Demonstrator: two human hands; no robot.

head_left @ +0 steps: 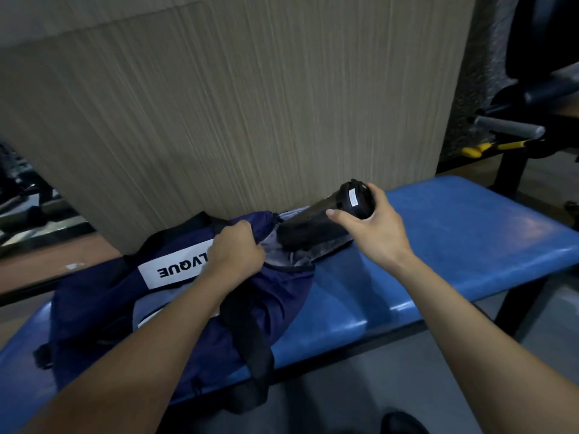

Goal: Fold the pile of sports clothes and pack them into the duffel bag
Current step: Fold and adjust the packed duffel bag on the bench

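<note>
A: The navy duffel bag [194, 308] lies on the blue bench [454, 239], left hand [238, 249] bunching its right-end opening.

B: And the right hand [372, 223] grips the black bottle [329, 217], half in?

A: Yes. The soft mouth could fold shut and snag it.

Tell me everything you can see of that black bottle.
The bottle is dark, with a see-through smoky body and a black end bearing a small white sticker. It lies tilted, one end pushed into the gray-lined opening of the navy duffel bag. The right hand grips its outer end.
</note>
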